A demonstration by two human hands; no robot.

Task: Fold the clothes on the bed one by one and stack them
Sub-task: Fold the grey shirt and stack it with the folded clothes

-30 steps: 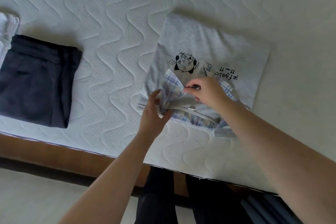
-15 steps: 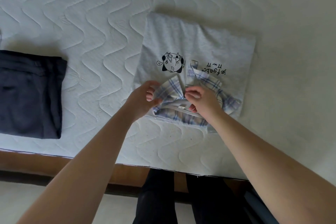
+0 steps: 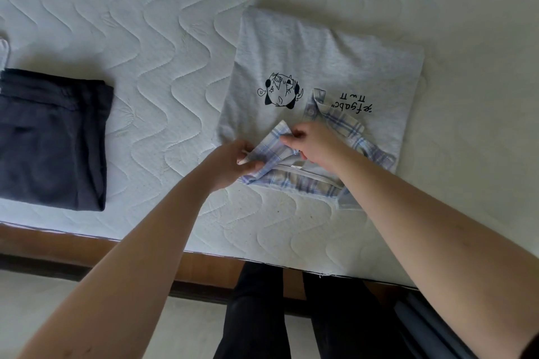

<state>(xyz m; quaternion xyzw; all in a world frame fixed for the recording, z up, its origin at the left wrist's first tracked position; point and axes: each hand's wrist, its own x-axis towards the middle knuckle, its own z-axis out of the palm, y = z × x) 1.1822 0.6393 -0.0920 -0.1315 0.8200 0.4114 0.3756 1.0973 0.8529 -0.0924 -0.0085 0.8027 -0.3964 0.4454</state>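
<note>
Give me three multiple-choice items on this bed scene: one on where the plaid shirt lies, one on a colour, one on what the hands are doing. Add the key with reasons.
1. Where does the plaid shirt lie?
A. On the near edge of the grey tee
B. On the dark garment
C. On the floor

2. What colour is the folded garment at the left?
A. Red
B. Dark navy
C. Yellow

3. What are the hands doing?
A. Both rest flat on the mattress
B. Both hang idle
C. Both pinch the plaid shirt

Key: 1 A, the plaid overlaps the tee's near edge. 2 B, it looks dark blue-black. 3 C, the left hand and right hand each grip plaid cloth at the collar.
</note>
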